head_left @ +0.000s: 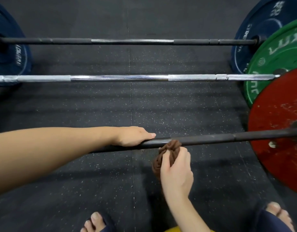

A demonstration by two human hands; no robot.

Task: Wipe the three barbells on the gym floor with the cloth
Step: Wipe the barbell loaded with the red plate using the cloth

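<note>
open floor between bars, plates blocking right

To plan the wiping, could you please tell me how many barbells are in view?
3: the far barbell, dark; the middle barbell, chrome; the near barbell, dark, under the left hand. None seems hidden.

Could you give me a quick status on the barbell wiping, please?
Left hand on nearest barbell, fingers hidden. Right hand grips brown cloth against that bar. Nothing in the way.
</note>
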